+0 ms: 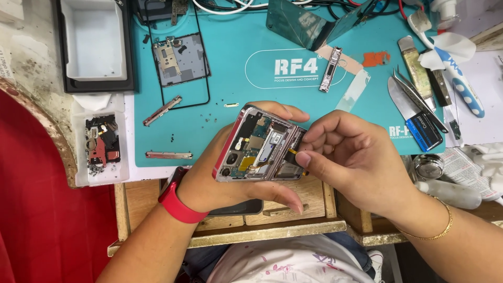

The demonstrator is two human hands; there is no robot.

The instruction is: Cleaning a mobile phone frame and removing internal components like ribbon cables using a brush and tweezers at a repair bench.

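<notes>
Parts tray (79, 157): a small clear tray well to the left of the left fingers, holding red and black loose components.
White tub (94, 42): sits up and left of both hands, on a dark base.
Left hand (209, 183): red band at the wrist; fingers and thumb clamped around the opened phone (259, 144), with fingertips over the top edge and the thumb along the lower edge.
Opened phone: back cover off, circuit board and camera modules exposed, pinkish frame; held tilted above the near edge of the teal work mat (230, 73), between the two hands.
Detached board (181, 58): lies flat on the mat, up and left of the left fingertips, inside a thin black frame outline.
Metal strips (162, 110): two narrow strips lie on the mat just left of the left hand.
Right hand (356, 157): gold bangle at the wrist; fingers (304, 159) drawn together, pinching at a small yellow-tipped part on the phone's right edge. Whether they grip it or only press on it cannot be told.
Hinge piece (330, 68): a slim metal part on the mat above the right fingers.
Tweezers (416, 97): lie right of the right fingers, among blades and a blue-and-white brush (461, 84).
</notes>
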